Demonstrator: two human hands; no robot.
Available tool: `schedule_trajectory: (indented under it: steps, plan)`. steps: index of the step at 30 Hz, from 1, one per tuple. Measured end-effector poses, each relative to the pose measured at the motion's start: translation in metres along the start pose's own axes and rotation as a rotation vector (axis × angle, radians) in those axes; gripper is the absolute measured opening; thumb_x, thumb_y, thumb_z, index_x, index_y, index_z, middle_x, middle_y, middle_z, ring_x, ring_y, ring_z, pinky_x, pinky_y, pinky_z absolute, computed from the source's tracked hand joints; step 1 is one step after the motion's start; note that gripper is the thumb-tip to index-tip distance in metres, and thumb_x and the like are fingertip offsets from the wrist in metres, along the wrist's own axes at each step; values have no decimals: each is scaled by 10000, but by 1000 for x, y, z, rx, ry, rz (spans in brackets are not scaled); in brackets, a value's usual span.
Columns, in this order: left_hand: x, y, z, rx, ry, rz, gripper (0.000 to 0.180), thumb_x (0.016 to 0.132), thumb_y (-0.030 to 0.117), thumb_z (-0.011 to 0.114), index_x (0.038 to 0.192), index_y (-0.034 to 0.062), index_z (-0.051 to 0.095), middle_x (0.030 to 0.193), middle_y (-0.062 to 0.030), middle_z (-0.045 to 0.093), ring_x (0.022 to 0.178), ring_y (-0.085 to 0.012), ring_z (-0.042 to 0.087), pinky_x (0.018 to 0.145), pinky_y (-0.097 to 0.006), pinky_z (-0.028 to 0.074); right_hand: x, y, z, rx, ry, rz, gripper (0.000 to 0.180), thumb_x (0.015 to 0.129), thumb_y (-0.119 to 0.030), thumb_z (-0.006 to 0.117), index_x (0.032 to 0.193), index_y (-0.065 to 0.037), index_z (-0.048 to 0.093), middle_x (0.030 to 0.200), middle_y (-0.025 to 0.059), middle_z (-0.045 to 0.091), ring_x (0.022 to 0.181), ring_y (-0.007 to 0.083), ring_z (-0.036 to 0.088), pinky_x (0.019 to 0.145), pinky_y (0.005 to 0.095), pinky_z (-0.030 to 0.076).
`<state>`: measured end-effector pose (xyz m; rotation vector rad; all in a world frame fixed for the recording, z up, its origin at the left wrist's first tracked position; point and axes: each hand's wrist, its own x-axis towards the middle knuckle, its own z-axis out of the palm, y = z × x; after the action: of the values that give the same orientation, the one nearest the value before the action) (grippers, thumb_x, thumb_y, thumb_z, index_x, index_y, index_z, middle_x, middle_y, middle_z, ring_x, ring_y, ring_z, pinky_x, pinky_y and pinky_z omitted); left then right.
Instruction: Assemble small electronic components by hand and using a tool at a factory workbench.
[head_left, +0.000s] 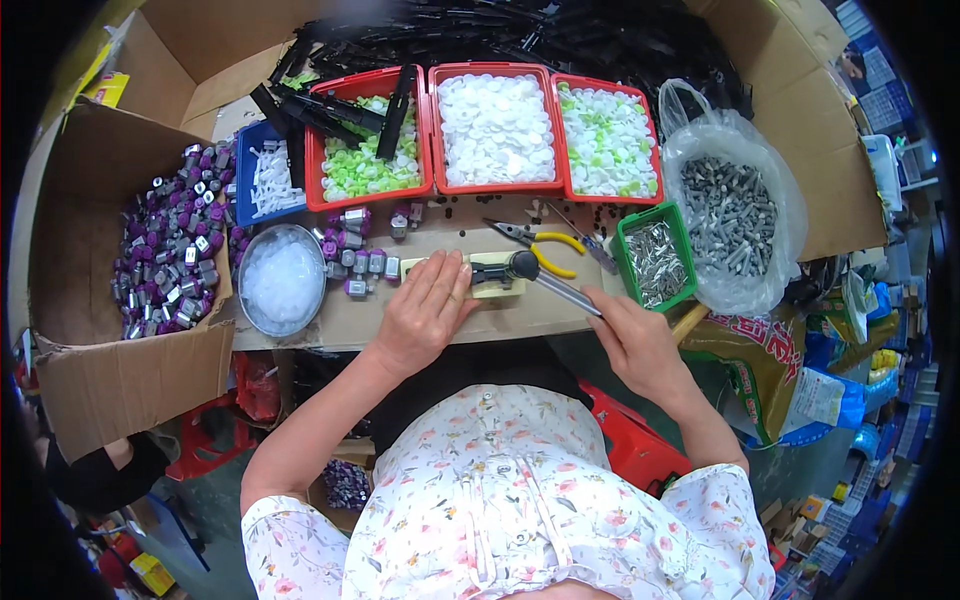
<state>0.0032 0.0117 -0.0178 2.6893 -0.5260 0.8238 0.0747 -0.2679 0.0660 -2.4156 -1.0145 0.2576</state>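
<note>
My right hand [640, 345] is wrapped round the metal handle [568, 296] of a hammer. Its black head [523, 265] rests at or just above the right end of a black plastic part [488, 272]. That part lies on a cream block [497, 290] on the cardboard-covered worktop. From the left, my left hand [425, 310] presses down over the block, fingers together and thumb to the side, closed on the black part. The hand hides the part's left end. Just behind the hammer head are yellow-handled pliers [545, 243].
Red bins [497, 186] hold white and green pieces. A green basket [686, 295] holds metal pins; a clear bag [790, 215] holds grey pieces. Left are a metal bowl [318, 300], purple-and-grey pieces [362, 262], a blue tray [243, 180] and a cardboard box [140, 385]. Black parts [500, 35] lie behind.
</note>
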Motion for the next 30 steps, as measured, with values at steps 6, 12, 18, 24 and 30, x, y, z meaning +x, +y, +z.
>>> schedule_trajectory:
  steps: [6,12,18,24,30]
  plan:
    - [1,2,-1,22,-7,1,423,812,163,761,1127,-89,632,1195,-244,638,1111,-382,629,949,-450,512,5,-9,8,107,162,-134,338,932,-91,594,1261,-40,533,855,188,606,721,397,627,622,485,501]
    - [7,13,-11,10,-23,-91,453,797,124,768,1173,-77,617,1259,-237,604,1184,-387,583,974,-457,491,5,1,19,10,-56,-26,339,943,-112,577,1268,-54,501,847,191,608,720,405,630,625,499,505]
    - [-11,42,0,-73,25,-187,509,787,70,761,1237,-89,586,1275,-227,570,1208,-402,550,999,-446,481,13,-11,7,33,-19,-70,358,924,-83,596,1275,-40,538,865,201,622,724,395,637,624,472,511]
    - [-12,45,4,-6,8,-155,433,836,84,682,1198,-133,587,1239,-254,575,1216,-397,546,1012,-417,487,41,-42,6,202,276,-335,380,896,-25,626,1271,-13,568,826,191,614,700,369,633,612,431,510]
    - [-14,45,7,11,17,-141,397,817,96,695,1137,-127,623,1205,-247,595,1211,-388,548,1006,-396,493,49,-48,4,28,-35,-166,377,908,-40,619,1283,-36,575,947,220,655,800,406,647,686,433,522]
